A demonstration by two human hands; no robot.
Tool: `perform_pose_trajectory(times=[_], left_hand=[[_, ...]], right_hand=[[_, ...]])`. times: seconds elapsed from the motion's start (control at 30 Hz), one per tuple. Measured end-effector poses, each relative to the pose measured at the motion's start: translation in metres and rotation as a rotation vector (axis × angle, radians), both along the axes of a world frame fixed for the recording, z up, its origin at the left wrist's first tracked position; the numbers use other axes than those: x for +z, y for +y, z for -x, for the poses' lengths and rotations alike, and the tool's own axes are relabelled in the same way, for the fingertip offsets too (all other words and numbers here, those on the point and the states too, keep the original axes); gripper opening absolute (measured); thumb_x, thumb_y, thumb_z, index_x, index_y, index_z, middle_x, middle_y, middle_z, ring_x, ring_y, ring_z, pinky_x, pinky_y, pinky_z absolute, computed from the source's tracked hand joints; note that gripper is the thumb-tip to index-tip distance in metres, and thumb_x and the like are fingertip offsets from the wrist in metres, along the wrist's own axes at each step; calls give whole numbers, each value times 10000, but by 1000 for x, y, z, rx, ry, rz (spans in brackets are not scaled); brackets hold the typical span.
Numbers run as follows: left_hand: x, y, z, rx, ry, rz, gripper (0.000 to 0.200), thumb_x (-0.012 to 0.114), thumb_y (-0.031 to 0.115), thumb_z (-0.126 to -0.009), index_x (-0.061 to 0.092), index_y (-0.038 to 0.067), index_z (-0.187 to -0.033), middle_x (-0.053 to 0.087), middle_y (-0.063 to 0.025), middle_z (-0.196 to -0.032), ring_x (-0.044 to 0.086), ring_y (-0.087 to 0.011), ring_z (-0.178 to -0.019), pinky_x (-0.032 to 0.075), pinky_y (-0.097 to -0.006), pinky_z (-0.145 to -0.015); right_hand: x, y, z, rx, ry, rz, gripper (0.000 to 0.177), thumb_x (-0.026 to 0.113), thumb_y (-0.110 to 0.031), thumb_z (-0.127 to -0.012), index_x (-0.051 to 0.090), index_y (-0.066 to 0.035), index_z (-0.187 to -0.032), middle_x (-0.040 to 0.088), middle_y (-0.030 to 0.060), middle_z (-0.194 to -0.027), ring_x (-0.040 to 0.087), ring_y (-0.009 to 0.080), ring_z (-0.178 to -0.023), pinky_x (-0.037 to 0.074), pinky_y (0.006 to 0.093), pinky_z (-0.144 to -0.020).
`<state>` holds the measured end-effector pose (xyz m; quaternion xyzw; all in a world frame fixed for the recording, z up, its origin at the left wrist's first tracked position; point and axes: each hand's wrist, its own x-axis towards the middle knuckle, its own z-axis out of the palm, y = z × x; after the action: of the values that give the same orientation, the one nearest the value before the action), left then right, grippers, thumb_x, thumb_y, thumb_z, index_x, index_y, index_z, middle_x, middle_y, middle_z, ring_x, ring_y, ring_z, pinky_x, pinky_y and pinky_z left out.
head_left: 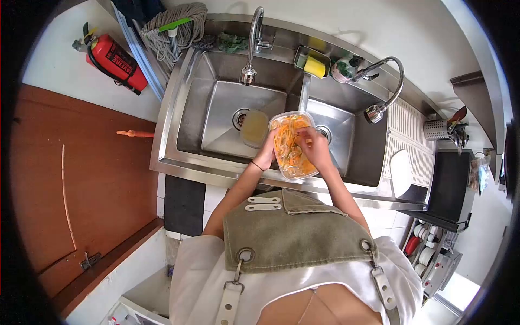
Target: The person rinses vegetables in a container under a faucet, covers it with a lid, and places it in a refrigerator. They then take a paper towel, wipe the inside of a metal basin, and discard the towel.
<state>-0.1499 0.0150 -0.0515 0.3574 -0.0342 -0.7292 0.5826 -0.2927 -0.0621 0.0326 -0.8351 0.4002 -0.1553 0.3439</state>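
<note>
A clear plastic container (295, 169) full of orange and pale shredded vegetables (286, 142) is held over the front of the double sink, near the divider. My left hand (267, 150) grips its left side, the fingers partly hidden by the wall. From the right, my right hand (314, 145) reaches over the container, its fingers bent together in a pinch at the vegetables; what lies between the fingertips is too small to make out. A yellowish translucent lid or tub (254, 129) rests in the left basin beside my left hand.
Two faucets (248, 75) (375, 112) arch over the basins. Behind the divider sits a yellow sponge (314, 67) in a caddy. A white cutting board (400, 173) lies on the drainboard (414, 135) at right. A red fire extinguisher (116, 62) hangs at left, near a mop (176, 27).
</note>
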Motion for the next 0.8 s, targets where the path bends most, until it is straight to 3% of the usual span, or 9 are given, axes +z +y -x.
perform_pose_trajectory(times=[0.1, 0.17, 0.33, 0.4, 0.57, 0.63, 0.73, 0.8], left_hand=[[-4, 0, -1, -14, -12, 2, 559, 399, 485, -899, 433, 84, -1287, 528, -32, -1239, 508, -139, -1125, 395, -308, -951], [-4, 0, 0, -7, -8, 4, 568, 405, 493, -893, 433, 85, -1288, 525, -31, -1245, 504, -139, -1131, 391, -312, -956], [-3, -2, -1, 0, -4, 30, 580, 415, 499, -887, 428, 87, -1295, 518, -30, -1258, 493, -138, -1147, 383, -319, -965], [1, 0, 0, -15, -54, -19, 563, 319, 465, -924, 391, 74, -1324, 509, -53, -1275, 505, -174, -1150, 406, -343, -958], [1, -1, 1, 8, -60, 30, 564, 321, 468, -924, 396, 72, -1318, 518, -46, -1265, 509, -171, -1144, 408, -337, -955], [1, -1, 1, 3, -60, 19, 565, 320, 469, -924, 395, 72, -1319, 518, -45, -1265, 509, -170, -1144, 408, -337, -954], [2, -1, 1, -10, -53, 41, 571, 322, 474, -922, 388, 74, -1324, 511, -45, -1272, 510, -166, -1141, 408, -336, -954], [4, 0, 0, 13, -6, -5, 542, 399, 463, -909, 442, 67, -1278, 541, -38, -1229, 510, -144, -1127, 385, -309, -966]], right_hand=[[8, -7, 9, -116, -100, 41, 184, 576, 31, -774, 596, -7, -953, 636, 144, -836, 645, 245, -741, 537, 313, -634], [7, -17, 22, -142, 12, 259, 171, 569, 35, -767, 605, -7, -928, 626, 149, -812, 633, 254, -703, 536, 308, -605], [-7, -19, 42, -155, 1, 195, 204, 614, 8, -726, 620, -23, -927, 603, 145, -834, 614, 249, -693, 519, 339, -596], [-6, -11, 43, -149, 19, 176, 218, 620, 6, -720, 619, -31, -934, 595, 140, -837, 608, 251, -691, 520, 339, -598], [-11, -5, 38, -174, 69, 289, 237, 631, 4, -709, 613, -47, -940, 570, 133, -840, 589, 265, -688, 515, 354, -607], [-9, -7, 38, -168, 110, 179, 171, 610, -7, -729, 592, -27, -898, 571, 172, -915, 582, 364, -808, 481, 432, -697], [-4, -10, 35, -146, 81, 173, 133, 605, -1, -734, 590, -24, -864, 572, 158, -886, 583, 357, -803, 480, 430, -702], [1, -11, 31, -118, 76, 223, 133, 602, 4, -735, 595, -27, -865, 578, 157, -890, 583, 355, -796, 480, 426, -701]])
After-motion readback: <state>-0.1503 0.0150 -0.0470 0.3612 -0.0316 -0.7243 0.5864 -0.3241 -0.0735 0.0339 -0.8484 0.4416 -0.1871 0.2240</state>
